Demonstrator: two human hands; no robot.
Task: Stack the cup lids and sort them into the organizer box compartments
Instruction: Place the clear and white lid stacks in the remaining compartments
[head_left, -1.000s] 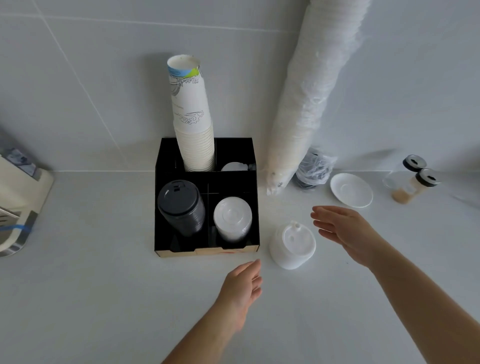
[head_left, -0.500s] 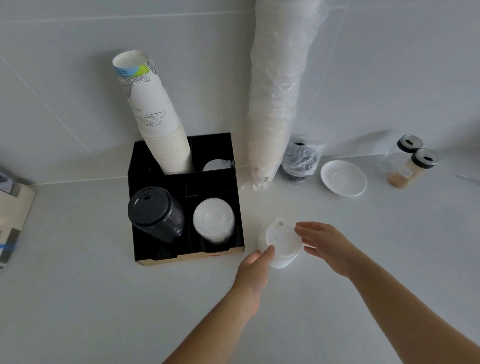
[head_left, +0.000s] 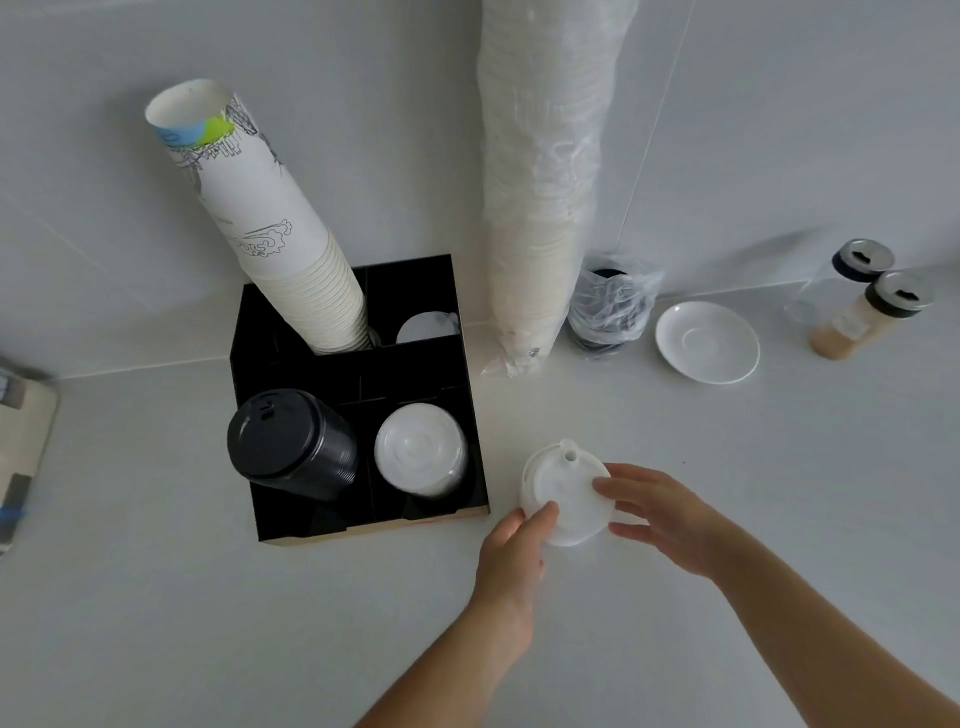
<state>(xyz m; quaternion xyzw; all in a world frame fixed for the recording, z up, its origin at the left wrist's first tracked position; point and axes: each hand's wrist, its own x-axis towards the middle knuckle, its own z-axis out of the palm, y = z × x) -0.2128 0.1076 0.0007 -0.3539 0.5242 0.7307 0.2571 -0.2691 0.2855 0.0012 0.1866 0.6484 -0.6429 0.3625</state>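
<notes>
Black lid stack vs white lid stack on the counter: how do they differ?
The black lid stack sits in the organizer box, front-left compartment; the white lid stack stands on the counter outside it. The black one is untouched; the white one has the left hand and right hand on it. Both lean.

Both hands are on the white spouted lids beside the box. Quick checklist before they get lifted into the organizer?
1. Left hand on the near-left edge of the stack of white spouted plastic lids: ok.
2. Right hand on the stack's right side: ok.
3. Firm enough grip to lift: cannot tell.
4. Stack clear of the black square organizer box: ok, a gap shows.
5. Free compartment: front two hold the black lid stack and the clear flat lid stack, back-left the paper cups; the back-right's room: cannot tell.
6. Stack aligned: cannot tell.
</notes>
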